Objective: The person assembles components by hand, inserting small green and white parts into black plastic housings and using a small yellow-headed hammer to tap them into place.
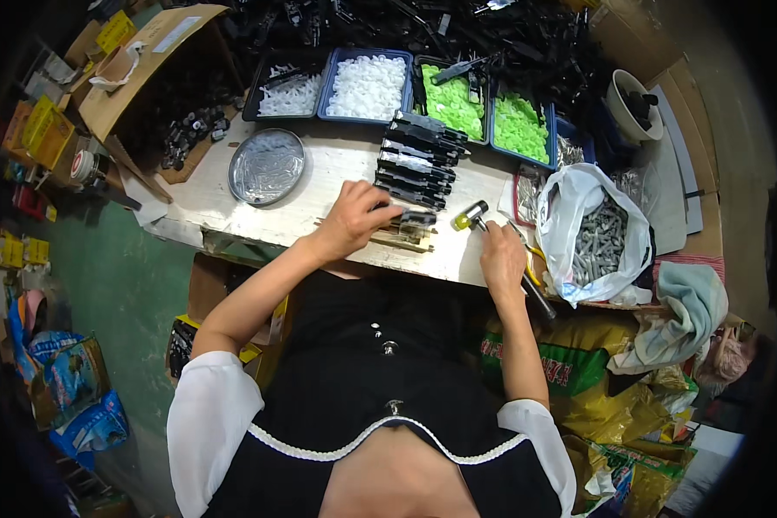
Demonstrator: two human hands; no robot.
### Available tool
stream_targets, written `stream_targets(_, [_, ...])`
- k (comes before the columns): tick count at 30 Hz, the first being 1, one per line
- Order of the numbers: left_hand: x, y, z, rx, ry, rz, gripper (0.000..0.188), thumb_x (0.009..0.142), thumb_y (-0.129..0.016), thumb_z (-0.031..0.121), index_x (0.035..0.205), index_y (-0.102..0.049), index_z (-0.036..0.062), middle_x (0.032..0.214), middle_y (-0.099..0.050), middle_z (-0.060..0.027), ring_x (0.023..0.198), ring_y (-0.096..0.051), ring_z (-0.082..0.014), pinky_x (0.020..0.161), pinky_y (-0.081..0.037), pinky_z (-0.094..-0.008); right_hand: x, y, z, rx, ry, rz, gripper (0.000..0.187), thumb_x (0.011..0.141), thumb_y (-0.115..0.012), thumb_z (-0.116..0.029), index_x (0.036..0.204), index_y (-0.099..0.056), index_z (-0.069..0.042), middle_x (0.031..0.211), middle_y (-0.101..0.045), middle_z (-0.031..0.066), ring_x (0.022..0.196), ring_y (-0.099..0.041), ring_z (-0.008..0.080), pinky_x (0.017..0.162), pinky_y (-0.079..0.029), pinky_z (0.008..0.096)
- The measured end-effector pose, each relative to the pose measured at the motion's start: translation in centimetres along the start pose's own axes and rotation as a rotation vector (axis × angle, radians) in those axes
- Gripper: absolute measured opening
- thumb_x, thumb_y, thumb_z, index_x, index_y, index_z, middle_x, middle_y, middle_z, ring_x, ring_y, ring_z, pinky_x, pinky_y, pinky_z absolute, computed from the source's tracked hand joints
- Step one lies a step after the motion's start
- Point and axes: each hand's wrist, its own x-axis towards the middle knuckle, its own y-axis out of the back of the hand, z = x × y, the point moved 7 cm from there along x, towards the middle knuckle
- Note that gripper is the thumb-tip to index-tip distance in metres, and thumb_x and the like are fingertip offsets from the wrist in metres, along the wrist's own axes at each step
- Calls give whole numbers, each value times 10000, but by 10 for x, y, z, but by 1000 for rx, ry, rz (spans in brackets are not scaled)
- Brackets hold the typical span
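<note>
My left hand (354,220) is closed on one end of a dark, narrow part (417,218) at the front of the bench. Beneath this part sits a brass-coloured metal fixture (406,239); whether the two touch is hard to see. My right hand (502,257) grips a hammer by its black handle (537,296). The hammer's head (470,215), with a yellow face, lies low over the bench to the right of the fixture. Just beyond the fixture, several similar black parts (417,160) lie in a stacked row.
Bins of white pieces (367,86) and green pieces (520,125) line the back. A round metal tin (268,167) stands left. On the right are yellow-handled pliers (533,263), a plastic bag of grey parts (600,242) and a cloth (686,302) near the bench edge.
</note>
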Motion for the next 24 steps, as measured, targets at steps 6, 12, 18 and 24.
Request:
stream_targets(6, [62,-3,-30,204,-87,110,322,633,-591,6,937,-602,112,934,-546,-55,899,-488,-240,778,-335,-367,21,20,-16,89,123,213,166,732,-588,-67,898,-591,-74,912,-515,66,878,-459,238,718,-317,372])
stream_targets(12, [77,-28,-42,235,-72,93,361,607,-571,-10,934,-611,137,969,-519,-73,931,-476,-244,780,-344,-365,51,32,-14,150,162,296,98,736,-573,-61,823,-610,-88,864,-526,58,851,-479,230,713,-313,365])
stream_targets(18, [67,-1,-37,164,1,190,298,659,-636,40,942,-609,129,969,-522,-75,905,-485,-235,764,-340,-363,126,30,-46,193,280,322,108,739,-568,-66,824,-616,-113,807,-548,42,813,-497,229,691,-315,367])
stream_targets(24, [4,70,-101,207,310,382,246,669,-645,60,910,-623,109,890,-554,-64,850,-504,-247,720,-369,-364,199,12,-110,136,497,241,278,624,-527,5,852,-627,-116,781,-579,29,817,-508,226,696,-317,392])
